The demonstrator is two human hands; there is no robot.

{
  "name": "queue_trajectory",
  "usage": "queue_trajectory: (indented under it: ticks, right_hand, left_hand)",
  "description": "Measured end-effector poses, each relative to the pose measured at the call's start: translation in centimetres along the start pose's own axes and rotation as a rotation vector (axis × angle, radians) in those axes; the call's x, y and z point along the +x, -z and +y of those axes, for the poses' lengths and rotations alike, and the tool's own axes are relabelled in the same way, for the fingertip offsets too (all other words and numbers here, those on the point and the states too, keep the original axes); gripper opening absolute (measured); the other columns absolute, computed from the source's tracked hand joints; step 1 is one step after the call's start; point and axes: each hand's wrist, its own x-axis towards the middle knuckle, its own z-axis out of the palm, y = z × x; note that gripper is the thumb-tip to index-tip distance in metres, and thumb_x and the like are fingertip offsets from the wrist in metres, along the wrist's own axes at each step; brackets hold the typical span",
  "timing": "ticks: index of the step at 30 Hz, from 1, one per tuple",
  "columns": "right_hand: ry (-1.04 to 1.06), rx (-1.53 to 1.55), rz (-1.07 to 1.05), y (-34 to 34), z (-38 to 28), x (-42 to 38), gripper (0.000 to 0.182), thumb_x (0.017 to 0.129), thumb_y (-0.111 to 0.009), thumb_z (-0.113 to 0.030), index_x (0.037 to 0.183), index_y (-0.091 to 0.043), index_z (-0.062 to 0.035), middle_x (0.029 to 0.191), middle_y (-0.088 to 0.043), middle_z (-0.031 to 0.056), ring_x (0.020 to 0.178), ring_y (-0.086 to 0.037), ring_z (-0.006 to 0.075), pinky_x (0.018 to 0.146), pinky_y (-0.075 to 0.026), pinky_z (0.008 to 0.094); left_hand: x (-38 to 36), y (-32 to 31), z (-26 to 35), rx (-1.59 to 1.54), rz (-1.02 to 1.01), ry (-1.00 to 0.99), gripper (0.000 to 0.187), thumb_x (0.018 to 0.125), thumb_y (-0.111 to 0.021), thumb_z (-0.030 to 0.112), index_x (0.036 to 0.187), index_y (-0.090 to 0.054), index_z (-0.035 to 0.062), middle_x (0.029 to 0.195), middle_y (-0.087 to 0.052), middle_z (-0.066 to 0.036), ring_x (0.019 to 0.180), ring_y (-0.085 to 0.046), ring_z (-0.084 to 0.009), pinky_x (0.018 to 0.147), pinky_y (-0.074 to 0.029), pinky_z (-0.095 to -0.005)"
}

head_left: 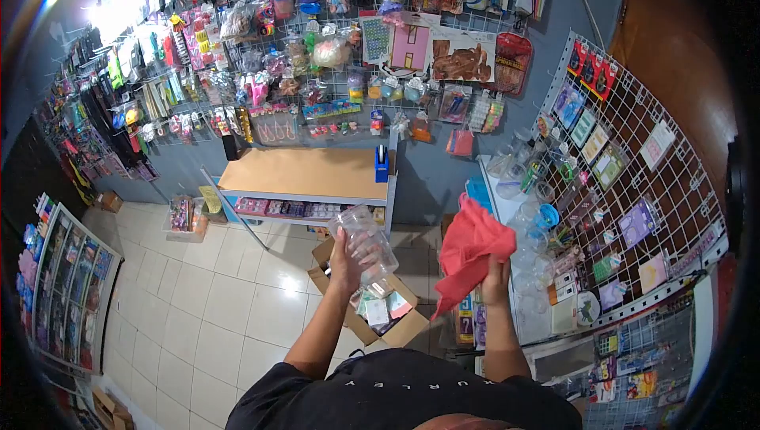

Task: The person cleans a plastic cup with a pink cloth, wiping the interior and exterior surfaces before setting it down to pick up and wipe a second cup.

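My left hand (343, 268) grips a clear plastic container (369, 244) by its left side, tilted and held above an open cardboard box. Through the clear wall I see ridges or compartments, but not what kind of container it is. In my right hand (496, 281) is a red cloth (473, 244), bunched at the top with one end hanging down to the left. Container and cloth are apart. Below my hands, the cardboard box (405, 325) holds papers and small packs.
A shelf with a brown top (309, 170) carries a blue tape dispenser (381, 164). Right of me, a white counter (526, 319) bears several clear jars (532, 268) beside a wire grid rack (633, 161). Packaged goods hang on the wall. A display rack (67, 280) stands at left.
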Motion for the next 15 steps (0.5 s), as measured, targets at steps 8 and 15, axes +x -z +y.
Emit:
queue_trajectory:
  ticks: [8,15]
  right_hand:
    - [0.262,-0.753,-0.339,-7.8,-1.6,-1.3,0.103,0.082,-0.076,-0.028,0.154,-0.009,0.0018,0.158,-0.017,0.0283,0.146,-0.023,0.0377,0.118,-0.024,0.043]
    - [0.227,-0.687,-0.238,-6.1,-0.5,-0.1,0.066,0.087,-0.068,-0.019,0.144,-0.04,0.0008,0.14,-0.05,0.025,0.131,-0.048,0.037,0.107,-0.038,0.039]
  left_hand:
    - [-4.3,-8.7,-3.5,0.464,-0.208,-0.489,0.057,0.107,-0.035,0.039,0.153,-0.021,0.0075,0.14,-0.048,-0.013,0.127,-0.05,-0.0224,0.107,-0.039,-0.0362]
    - [-4.1,-8.0,-3.4,0.333,-0.249,-0.299,0.064,0.102,-0.037,0.053,0.153,-0.024,0.016,0.136,-0.05,-0.015,0.118,-0.056,-0.0231,0.097,-0.047,-0.0379]
